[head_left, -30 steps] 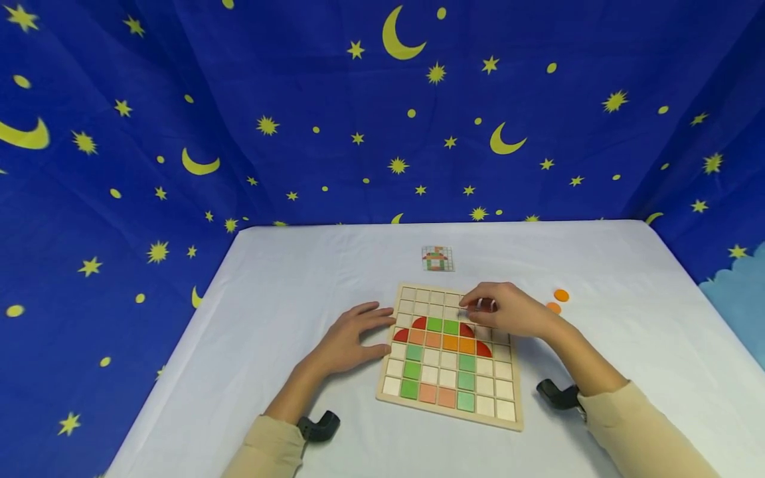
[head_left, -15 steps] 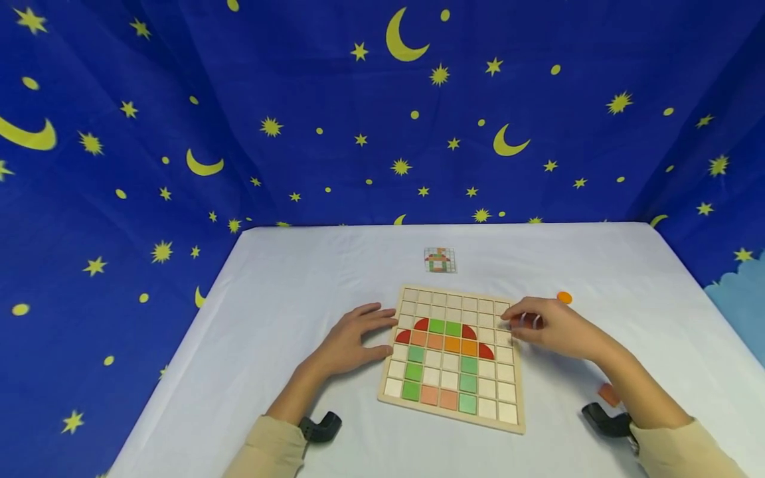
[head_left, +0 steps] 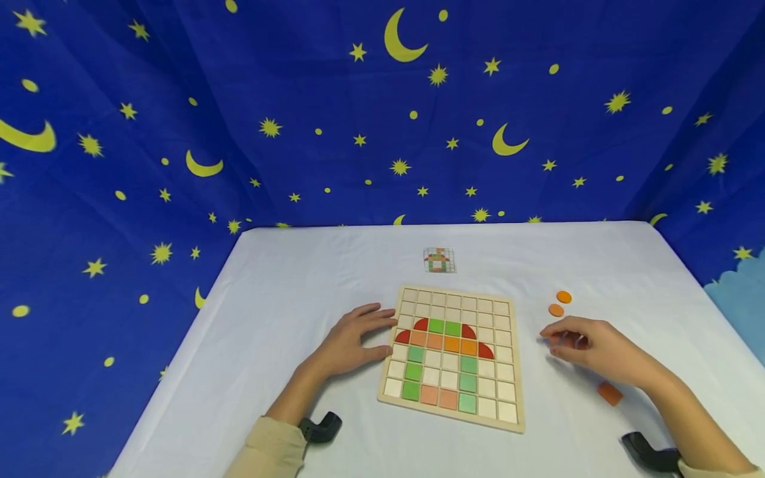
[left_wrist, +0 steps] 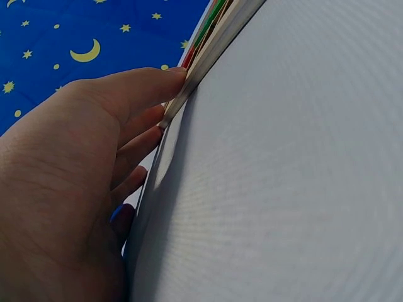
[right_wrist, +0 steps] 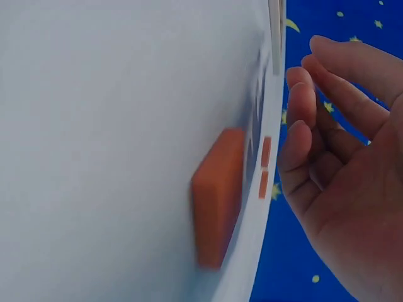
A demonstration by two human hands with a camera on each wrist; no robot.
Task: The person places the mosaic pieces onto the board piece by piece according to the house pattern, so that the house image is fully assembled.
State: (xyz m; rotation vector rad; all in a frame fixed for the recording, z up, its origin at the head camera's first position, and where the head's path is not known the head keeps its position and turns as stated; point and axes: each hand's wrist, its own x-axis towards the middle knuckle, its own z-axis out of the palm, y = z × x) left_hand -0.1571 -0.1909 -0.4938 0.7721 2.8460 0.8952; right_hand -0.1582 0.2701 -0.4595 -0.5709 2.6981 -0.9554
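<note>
My left hand (head_left: pixel 352 338) rests at the left edge of a square wooden grid board (head_left: pixel 487 387), its relaxed fingertips on the rim. In the left wrist view, thumb and fingers lie along that rim (left_wrist: pixel 200 70). Green, orange, salmon and red pieces form a house-like pattern on the board. My right hand (head_left: pixel 594 348) hovers over the cloth right of the board, fingers loosely bent, nothing between them. Just beyond its fingertips lie two orange discs (head_left: pixel 564 297). An orange-red tile (head_left: pixel 610 394) lies under the right wrist; the right wrist view shows the tile (right_wrist: pixel 217 201) close up.
A small pattern card (head_left: pixel 439 259) lies behind the board, printed with a similar coloured figure. White cloth (head_left: pixel 311 265) covers the table. A blue curtain (head_left: pixel 335 93) with yellow moons and stars stands around the back and sides.
My right hand has moved from over the board's upper right to the cloth at the right, uncovering upper cells, both discs and the orange-red tile. The left hand stays at the board's edge.
</note>
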